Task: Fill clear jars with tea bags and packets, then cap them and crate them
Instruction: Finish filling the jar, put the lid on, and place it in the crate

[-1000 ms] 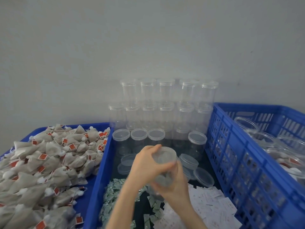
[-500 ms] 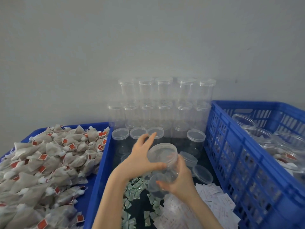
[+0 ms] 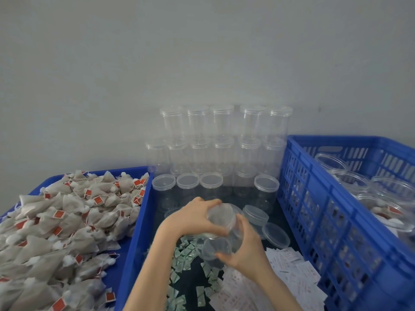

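Centrally, lower frame, head view: gripping a clear jar (image 3: 221, 237), tilted, above the green packets (image 3: 186, 254) and white packets (image 3: 289, 270). Left hand (image 3: 193, 217) curling its fingers over the jar's lid end (image 3: 221, 215); right hand (image 3: 243, 252) wrapping its fingers round the jar's lower body. Lying at left: tea bags (image 3: 67, 221) heaped in a blue tray (image 3: 132, 239). Standing at upper centre: stacked empty jars (image 3: 224, 140). Sitting at right: blue crate (image 3: 325, 212) holding jars.
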